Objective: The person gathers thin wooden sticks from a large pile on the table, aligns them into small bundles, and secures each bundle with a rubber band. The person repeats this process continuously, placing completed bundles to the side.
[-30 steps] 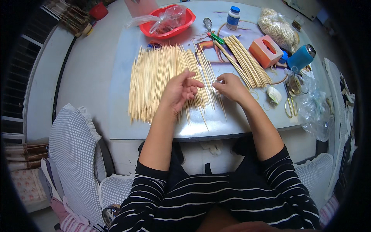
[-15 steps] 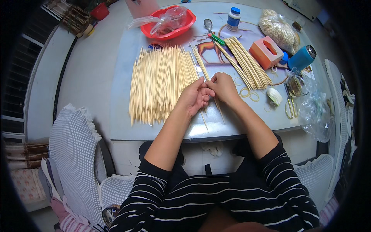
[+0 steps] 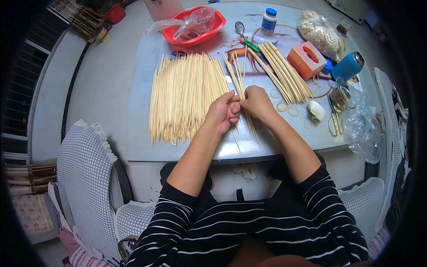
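Bare forearms (image 3: 191,162) angled inward, left hand (image 3: 223,112) curled with palm turned up, right hand (image 3: 258,103) just beside it, knuckles up.

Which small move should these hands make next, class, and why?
Probably gather the few separate sticks into a tighter bunch: their upper ends fan apart beside the large pile of sticks, and the left hand and right hand are both close to their middle.

The left of 2 head-worn fisheye cameras looks steeply down from above the near side of the worktop (image 3: 138,133), facing across it toward its far edge. It sits close enough for the wearer's striped top (image 3: 227,224) to loom before the worktop, yet takes in floor (image 3: 98,89) left of the worktop.
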The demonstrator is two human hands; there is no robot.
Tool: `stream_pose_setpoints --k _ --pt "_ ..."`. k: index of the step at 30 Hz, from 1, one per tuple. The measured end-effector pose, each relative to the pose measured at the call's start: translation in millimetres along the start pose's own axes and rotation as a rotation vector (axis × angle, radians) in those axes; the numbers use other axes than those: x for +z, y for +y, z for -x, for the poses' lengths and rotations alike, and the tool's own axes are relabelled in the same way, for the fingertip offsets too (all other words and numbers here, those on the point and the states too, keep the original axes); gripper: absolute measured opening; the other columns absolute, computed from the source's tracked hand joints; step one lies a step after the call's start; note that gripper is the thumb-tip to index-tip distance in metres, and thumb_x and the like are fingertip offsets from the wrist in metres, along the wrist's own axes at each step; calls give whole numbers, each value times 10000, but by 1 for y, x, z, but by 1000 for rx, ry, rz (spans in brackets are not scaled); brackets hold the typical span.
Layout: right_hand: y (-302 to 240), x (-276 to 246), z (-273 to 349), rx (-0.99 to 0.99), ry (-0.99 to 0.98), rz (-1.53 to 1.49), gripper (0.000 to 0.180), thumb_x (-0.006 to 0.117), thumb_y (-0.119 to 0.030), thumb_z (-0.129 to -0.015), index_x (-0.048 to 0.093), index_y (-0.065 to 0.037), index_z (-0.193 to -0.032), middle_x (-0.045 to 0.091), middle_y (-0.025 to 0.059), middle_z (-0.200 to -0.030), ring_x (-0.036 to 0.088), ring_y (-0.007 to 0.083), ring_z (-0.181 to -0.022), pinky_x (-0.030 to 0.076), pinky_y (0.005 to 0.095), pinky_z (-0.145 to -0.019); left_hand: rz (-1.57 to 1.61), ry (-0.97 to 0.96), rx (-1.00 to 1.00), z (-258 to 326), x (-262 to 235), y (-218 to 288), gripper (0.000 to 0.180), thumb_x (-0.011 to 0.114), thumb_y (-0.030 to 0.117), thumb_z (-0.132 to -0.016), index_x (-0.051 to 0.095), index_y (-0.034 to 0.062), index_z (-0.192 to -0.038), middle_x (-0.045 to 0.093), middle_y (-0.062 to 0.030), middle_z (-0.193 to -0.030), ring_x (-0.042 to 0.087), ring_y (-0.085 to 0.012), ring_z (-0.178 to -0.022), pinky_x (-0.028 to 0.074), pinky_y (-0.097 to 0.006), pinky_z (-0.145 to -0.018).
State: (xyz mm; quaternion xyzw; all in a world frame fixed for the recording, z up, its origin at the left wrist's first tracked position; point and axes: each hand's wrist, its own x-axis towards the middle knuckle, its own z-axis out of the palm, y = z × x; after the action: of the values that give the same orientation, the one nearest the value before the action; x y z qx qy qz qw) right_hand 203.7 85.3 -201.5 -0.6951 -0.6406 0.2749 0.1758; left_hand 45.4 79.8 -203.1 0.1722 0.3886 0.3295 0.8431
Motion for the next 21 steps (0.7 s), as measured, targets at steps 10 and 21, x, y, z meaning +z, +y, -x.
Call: stream_pose_setpoints --k 10,21 --pt "2 -10 -2 -99 -79 -163 312 697 -251 -776 686 42 -884 691 267 -890 685 413 -842 531 467 -763 -60 -6 81 7 3 4 291 506 322 -1010 609 50 -995 407 28 -532 328 -78 -420 249 -230 -378" --pt "-36 -24 23 -439 -41 15 301 491 -261 -916 604 17 -948 658 280 -856 637 458 -826 499 523 -752 -570 56 846 17 27 10 315 622 244 -993 588 -3 -1185 626 -68 -1083 564 -117 -1003 454 -268 -934"
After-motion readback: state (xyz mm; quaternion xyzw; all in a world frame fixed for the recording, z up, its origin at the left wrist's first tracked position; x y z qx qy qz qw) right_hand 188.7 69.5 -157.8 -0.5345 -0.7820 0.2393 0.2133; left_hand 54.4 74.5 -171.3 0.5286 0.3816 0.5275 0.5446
